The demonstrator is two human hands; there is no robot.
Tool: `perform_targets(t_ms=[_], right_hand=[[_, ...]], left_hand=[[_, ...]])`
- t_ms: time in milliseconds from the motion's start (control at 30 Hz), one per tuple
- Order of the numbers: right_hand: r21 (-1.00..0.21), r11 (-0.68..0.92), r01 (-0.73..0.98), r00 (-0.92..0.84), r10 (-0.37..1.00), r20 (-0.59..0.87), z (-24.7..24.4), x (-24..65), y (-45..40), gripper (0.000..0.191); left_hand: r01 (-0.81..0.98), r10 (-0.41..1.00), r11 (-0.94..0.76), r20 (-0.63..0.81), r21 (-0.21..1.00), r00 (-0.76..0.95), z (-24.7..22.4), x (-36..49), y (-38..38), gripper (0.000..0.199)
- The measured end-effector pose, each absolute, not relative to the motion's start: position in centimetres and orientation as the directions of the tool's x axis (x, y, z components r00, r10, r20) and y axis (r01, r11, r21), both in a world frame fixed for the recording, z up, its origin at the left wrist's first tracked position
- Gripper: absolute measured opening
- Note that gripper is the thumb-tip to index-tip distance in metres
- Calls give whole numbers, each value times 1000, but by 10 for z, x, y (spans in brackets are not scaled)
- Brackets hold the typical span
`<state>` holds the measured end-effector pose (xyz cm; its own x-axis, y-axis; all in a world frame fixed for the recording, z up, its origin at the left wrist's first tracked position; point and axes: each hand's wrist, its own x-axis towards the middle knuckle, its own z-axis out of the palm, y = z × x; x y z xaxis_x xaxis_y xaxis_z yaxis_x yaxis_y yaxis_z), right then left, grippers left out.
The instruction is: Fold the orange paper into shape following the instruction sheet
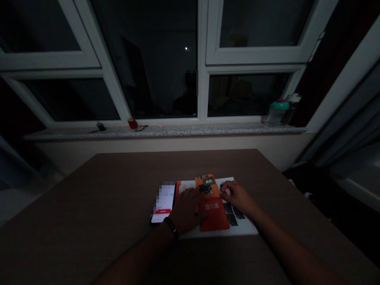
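Left grip [186,211] lies open and flat, pressing orange card [214,211] steady; right grip [236,196], at card's 3 o'clock, pinches small pink piece [227,191].

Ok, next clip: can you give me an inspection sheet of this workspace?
surface: dark brown table, dimly lit.
job's things: orange printed card lying on a white printed sheet.
clutter: lit smartphone beside the sheet, its screen blurred.
grips: left hand open, fingers on the card; right hand pinching a small pink item.
cables: thin dark cord by a red object on the sill.
surroundings: speckled stone windowsill, dark window, teal-lidded bottle.
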<state>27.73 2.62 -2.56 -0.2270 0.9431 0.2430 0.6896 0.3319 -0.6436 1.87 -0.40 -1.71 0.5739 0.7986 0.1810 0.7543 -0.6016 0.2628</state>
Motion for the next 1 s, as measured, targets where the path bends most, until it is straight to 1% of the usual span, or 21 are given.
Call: perform_targets(t_ms=[167, 333, 567, 767, 867, 1000], right_hand=[[-673, 336, 659, -223, 942, 251, -22, 277, 25, 9], [-665, 324, 673, -224, 946, 234, -22, 277, 25, 3], [-635, 319, 704, -211, 947, 241, -28, 276, 27, 9], [-658, 349, 668, -233, 937, 260, -24, 280, 26, 7], [-650, 351, 674, -239, 936, 257, -23, 281, 26, 6], [-628, 356, 692, -255, 934, 250, -26, 281, 27, 13]], left_hand=[[748, 797, -603, 181, 276, 576, -16, 18, -4, 69], [750, 800, -600, 181, 278, 572, -17, 18, -3, 69], [758, 803, -596, 176, 265, 570, -19, 18, -3, 68], [755, 799, -601, 178, 263, 574, -17, 18, -3, 68], [753, 799, -601, 181, 269, 573, -15, 18, -4, 67], [760, 806, -591, 162, 271, 569, -14, 18, -4, 66]])
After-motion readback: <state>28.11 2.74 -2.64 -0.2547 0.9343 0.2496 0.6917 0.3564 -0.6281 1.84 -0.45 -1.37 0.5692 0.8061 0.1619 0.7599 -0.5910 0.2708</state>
